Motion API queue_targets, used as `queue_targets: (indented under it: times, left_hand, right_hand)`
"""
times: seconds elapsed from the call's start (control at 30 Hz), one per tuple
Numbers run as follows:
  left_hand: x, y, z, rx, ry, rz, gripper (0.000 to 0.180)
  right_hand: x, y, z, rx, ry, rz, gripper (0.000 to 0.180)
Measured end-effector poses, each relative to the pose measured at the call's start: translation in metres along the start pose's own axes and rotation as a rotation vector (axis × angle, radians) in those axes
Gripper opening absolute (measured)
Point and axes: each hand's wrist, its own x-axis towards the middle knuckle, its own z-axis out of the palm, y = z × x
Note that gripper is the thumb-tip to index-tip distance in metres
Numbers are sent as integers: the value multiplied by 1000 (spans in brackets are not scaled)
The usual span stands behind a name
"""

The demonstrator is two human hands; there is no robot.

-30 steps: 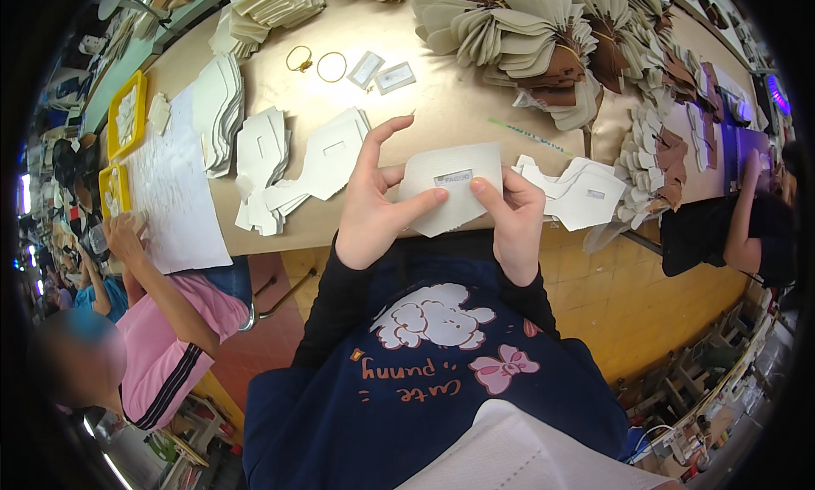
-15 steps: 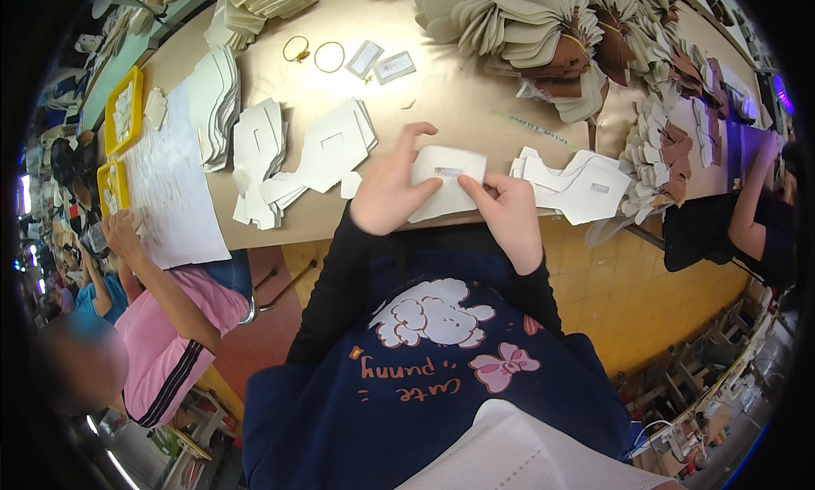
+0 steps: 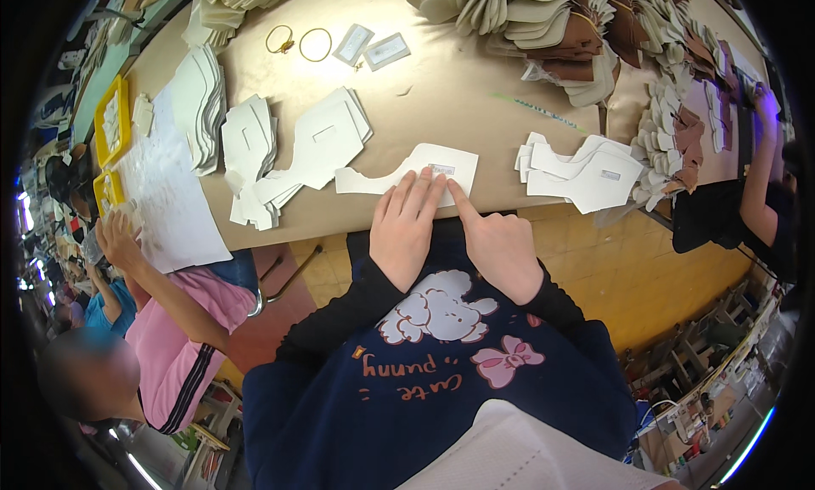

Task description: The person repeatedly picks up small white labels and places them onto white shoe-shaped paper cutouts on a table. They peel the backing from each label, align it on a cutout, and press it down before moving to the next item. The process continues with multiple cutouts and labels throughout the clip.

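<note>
White cutout (image 3: 424, 156) lies on tan table (image 3: 475, 108), yellow floor (image 3: 594, 257) below.

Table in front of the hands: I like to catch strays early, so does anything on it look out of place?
One oddity: a small pale scrap lies alone on the table, beyond the white piece that the left hand touches. It looks stray, apart from the stacks. I cannot tell what it is.

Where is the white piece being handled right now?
In the head view, the white piece lies on the table just above centre, touched by the left hand and right hand, left of the labelled white stack.
</note>
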Motion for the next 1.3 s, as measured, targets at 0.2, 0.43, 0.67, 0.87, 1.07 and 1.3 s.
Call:
queue_targets:
  times: [0.2, 0.43, 0.67, 0.87, 1.07, 1.3]
  left_hand:
    - [-2, 4, -1, 109, -49, 8, 53]
    - [-2, 2, -6, 119, -59, -1, 58]
    - [-8, 1, 7, 59, -55, 8, 60]
    - [-10, -5, 9, 41, -41, 34, 56]
    - [0, -35, 7, -593, 40, -24, 61]
    - [35, -95, -11, -98, 501, -524, 65]
  right_hand:
    - [3, -4, -11, -41, -93, 2, 69]
    - [8, 1, -18, 15, -119, -36, 67]
    - [-1, 37, -35, 338, -74, 14, 52]
    - [36, 25, -24, 441, 225, 129, 39]
    - [45, 16, -15, 526, 145, 149, 16]
    - [13, 117, -31, 1041, 65, 183, 17]
